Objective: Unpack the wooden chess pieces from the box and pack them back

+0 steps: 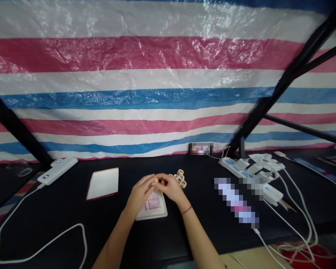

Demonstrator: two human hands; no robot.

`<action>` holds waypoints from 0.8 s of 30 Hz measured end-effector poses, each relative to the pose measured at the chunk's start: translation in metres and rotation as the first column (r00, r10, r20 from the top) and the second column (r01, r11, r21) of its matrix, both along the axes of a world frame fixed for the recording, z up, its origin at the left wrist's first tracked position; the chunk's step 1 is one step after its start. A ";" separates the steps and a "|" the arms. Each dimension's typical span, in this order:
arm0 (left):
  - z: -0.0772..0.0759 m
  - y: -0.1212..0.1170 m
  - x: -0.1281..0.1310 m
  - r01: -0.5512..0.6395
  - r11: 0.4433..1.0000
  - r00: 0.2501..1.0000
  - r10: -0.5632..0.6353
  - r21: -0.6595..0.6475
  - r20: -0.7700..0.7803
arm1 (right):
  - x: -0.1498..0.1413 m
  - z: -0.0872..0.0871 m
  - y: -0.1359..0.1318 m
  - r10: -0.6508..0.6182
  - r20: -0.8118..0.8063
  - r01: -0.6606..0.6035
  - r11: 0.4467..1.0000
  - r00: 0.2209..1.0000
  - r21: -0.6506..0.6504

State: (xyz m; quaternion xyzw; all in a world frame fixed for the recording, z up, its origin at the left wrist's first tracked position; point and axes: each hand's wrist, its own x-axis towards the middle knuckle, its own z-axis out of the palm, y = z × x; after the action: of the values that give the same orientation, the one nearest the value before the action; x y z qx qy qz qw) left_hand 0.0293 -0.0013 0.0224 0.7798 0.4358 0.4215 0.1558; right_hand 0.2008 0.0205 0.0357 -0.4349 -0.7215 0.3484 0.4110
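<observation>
My left hand (140, 193) and my right hand (171, 188) meet above a shallow white box (162, 213). Their fingers are closed in a pinch around pale round xiangqi pieces (156, 180), mostly covered by the fingertips, so I cannot tell how many there are. Inside the box lies a sheet with a pink-red grid (153, 204). Just beyond my right hand, several loose xiangqi pieces (180, 177) with red or dark characters are clustered on the black table.
To the left lies an open box lid (103, 184), white inside. Farther left is a white power strip (58, 170) with a trailing cord. A phone (201, 149) leans by the striped sheet at the back. Another power strip (238, 169), cables and a blurred device (236, 201) occupy the right.
</observation>
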 end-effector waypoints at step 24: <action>0.002 -0.018 -0.007 -0.071 0.996 0.941 0.046 -0.063 -0.336 | 0.000 -0.025 -0.029 -0.237 -0.111 0.258 0.932 0.965 0.255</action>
State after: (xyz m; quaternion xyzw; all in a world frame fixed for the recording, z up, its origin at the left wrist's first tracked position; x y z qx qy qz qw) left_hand 0.0227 -0.0195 0.0243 0.8205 0.4941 0.2711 0.0958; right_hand 0.2006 -0.0087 0.0103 -0.4491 -0.6844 0.2102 0.5345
